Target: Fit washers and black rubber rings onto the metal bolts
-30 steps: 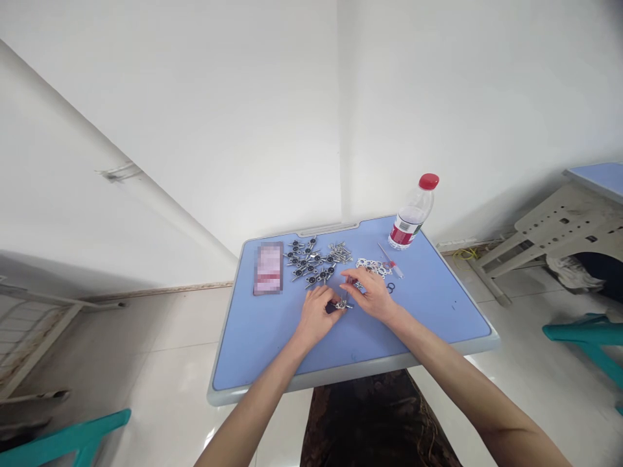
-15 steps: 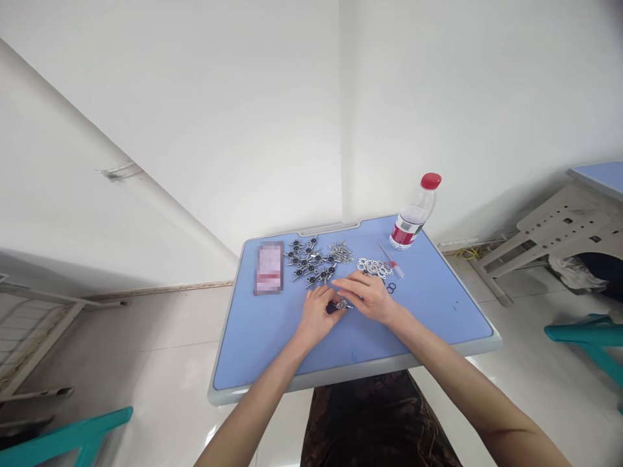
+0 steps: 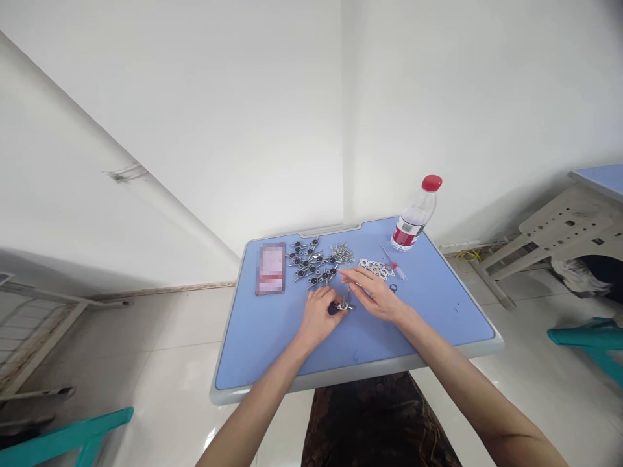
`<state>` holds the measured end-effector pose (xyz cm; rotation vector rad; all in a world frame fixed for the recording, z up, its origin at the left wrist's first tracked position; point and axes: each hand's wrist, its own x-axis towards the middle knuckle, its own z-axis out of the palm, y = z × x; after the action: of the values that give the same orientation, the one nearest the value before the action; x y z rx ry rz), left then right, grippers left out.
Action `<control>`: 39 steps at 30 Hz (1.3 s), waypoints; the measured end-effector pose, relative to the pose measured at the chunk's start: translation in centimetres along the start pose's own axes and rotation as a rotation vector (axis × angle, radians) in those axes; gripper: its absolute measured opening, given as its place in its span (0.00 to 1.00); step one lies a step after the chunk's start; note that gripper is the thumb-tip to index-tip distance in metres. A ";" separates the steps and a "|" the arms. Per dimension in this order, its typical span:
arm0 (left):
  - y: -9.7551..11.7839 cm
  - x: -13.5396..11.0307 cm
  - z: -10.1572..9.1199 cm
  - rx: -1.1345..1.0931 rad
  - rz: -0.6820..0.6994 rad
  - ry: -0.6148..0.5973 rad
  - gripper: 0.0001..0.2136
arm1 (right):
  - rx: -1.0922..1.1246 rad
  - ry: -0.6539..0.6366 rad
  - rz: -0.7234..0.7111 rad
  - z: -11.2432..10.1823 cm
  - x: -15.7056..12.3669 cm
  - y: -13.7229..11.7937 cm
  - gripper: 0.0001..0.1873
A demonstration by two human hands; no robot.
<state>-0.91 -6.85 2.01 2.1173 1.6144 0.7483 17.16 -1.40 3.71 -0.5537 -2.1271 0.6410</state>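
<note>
My left hand [image 3: 318, 316] curled, pinching dark-ended metal piece [image 3: 343, 305]; my right hand [image 3: 374, 296] open, just beside; metal washers [image 3: 376, 268], star-shaped fittings [image 3: 311, 268] on blue desk [image 3: 360, 350].

The single head-worn camera looks forward and down from above the near edge of the pale-blue rectangular plastic desk [image 3: 428, 331], which sits in the lower middle of the frame. It is close enough to show the left forearm [image 3: 257, 408] and right forearm [image 3: 467, 383] reaching onto the desk, with the white wall [image 3: 195, 130] beyond the desk and glossy white floor tiles [image 3: 146, 337] beside it.
</note>
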 end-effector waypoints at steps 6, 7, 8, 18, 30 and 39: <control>0.1 0.0 0.0 0.003 0.003 -0.004 0.07 | 0.015 0.016 -0.020 0.1 0.0 -0.3 0.17; 0.1 0.0 0.0 0.005 0.002 -0.002 0.07 | -0.015 0.034 -0.032 0.2 0.0 -0.3 0.15; 0.1 0.0 0.0 0.006 0.000 0.000 0.07 | -0.045 0.050 -0.044 0.3 0.0 -0.2 0.13; 0.0 -0.1 -0.1 -0.024 -0.004 -0.004 0.05 | -0.259 0.087 -0.116 1.1 -0.6 -0.1 0.13; -0.2 -0.2 0.1 -0.019 0.005 0.016 0.06 | -0.110 0.036 -0.066 0.4 -0.4 0.0 0.19; -0.2 -0.2 0.1 -0.018 0.001 0.017 0.06 | -0.158 -0.024 -0.056 0.3 0.2 -0.6 0.23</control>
<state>-1.02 -6.97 1.77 2.1049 1.6087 0.7800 16.70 -1.82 4.11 -0.5718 -2.2209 0.4531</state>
